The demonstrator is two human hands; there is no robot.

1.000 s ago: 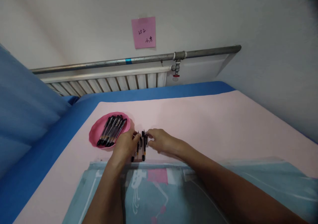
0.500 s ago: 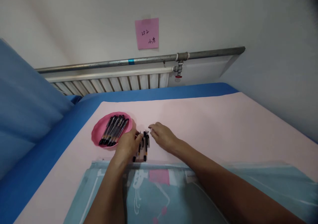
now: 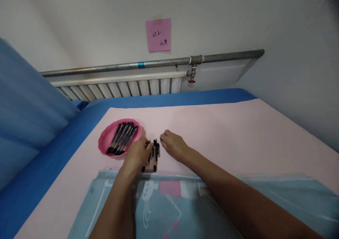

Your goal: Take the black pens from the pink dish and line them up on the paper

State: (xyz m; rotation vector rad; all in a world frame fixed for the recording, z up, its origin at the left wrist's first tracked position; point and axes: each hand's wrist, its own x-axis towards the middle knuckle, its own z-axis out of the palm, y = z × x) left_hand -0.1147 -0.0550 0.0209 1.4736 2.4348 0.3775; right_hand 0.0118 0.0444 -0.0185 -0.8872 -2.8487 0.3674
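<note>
My left hand (image 3: 138, 152) lies with curled fingers over the left side of a small group of black-capped pens. Thumb and fingertips come together at the top of that group; what they pinch is mostly hidden. One clear pen with black ends (image 3: 155, 156) stands lengthwise on the pink surface, just right of the left thumb. Beside it is a short black cap with a clip (image 3: 158, 149). My right hand (image 3: 173, 145) is a little further right, its fingertips drawn together, and anything between them is too small to name.
A pink scalloped dish (image 3: 103, 136) with several pens (image 3: 122, 138) stands left of my left hand. The pink sheet (image 3: 212, 133) covers a blue surface. Teal patterned cloth (image 3: 159, 210) lies nearest me. A radiator (image 3: 119, 88) and metal pipe (image 3: 106, 68) run along the wall.
The fingers of my right hand have closed together from a looser, more spread pose. My left hand stays over the pens, and the view has shifted slightly.
</note>
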